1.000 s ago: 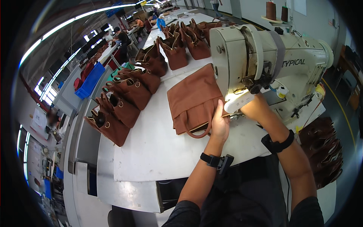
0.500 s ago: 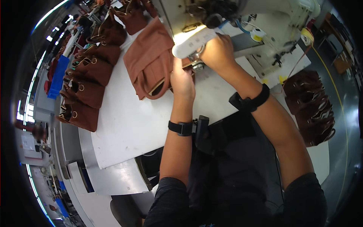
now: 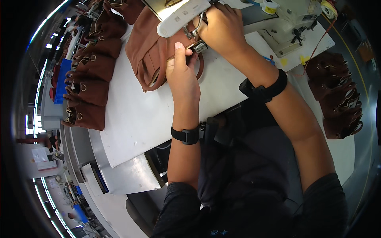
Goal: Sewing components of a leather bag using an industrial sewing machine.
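A brown bag with looped handles lies under the white sewing machine's needle area. My left hand grips the bag's zipper edge, thumb on top, just below the presser foot. My right hand is curled beside the needle bar and a white oblong lamp; its fingertips are partly hidden, so what it holds cannot be made out.
Several upright brown bags line the left of the white tabletop. Darker bags stand at the right. A blue bin is beyond the left edge. The machine's body and a dangling red cord are at the upper right.
The view has tipped downward, shifting machine and bags upward in the picture. My left hand stays at the bag's zipper edge; my right hand remains by the needle, now showing more of its curled fingers.
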A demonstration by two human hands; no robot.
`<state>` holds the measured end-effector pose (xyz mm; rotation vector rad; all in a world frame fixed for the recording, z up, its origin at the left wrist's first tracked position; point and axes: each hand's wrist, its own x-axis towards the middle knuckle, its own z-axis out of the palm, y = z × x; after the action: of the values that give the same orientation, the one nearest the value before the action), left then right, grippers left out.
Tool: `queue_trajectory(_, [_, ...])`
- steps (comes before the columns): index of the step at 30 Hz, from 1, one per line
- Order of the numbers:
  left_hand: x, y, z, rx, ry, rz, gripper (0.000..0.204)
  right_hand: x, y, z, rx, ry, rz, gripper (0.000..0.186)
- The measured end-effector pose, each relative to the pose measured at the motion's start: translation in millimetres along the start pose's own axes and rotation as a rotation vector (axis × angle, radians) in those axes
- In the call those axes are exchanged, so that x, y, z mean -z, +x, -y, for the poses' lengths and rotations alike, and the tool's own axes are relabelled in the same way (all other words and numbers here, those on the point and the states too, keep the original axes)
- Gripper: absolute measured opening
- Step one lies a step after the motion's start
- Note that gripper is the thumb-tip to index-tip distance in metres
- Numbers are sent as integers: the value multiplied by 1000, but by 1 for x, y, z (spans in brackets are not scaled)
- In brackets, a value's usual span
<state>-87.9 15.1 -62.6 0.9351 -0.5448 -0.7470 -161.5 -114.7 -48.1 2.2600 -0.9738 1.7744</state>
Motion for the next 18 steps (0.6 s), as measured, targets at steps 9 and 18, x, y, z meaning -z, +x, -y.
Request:
queue_trajectory(9, [-3,-21,8,-63,64,-34,39,24,-6,9,-14,166,45,13])
queue_trajectory(18, [2,-22,7,-73,143,-12,43,26,-8,11,-33,142,44,13])
